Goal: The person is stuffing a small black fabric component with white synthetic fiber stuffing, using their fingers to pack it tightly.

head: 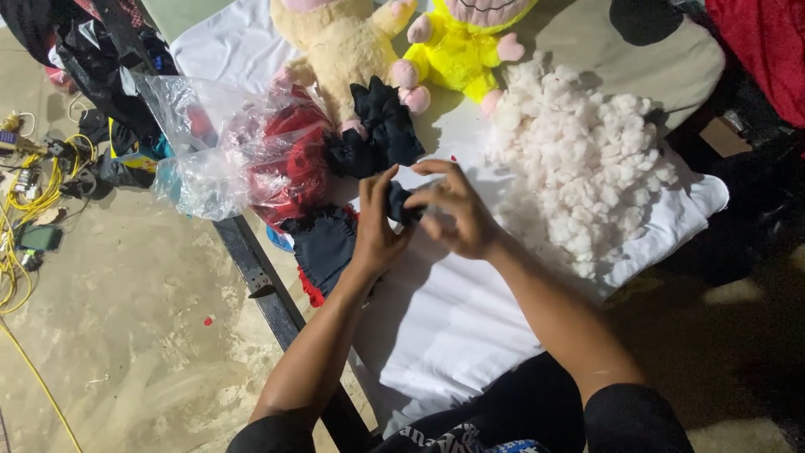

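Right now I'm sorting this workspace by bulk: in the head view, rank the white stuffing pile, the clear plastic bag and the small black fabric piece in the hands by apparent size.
1. White stuffing pile
2. Clear plastic bag, slightly smaller, close call
3. Small black fabric piece, held by the left hand and right hand

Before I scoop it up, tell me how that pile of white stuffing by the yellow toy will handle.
The white stuffing looks like loose fluffy tufts, so it is probably very light and squashy. The clumps seem unattached, so a handful would likely shed bits. Pushed across the white cloth, it would probably spread rather than slide whole.
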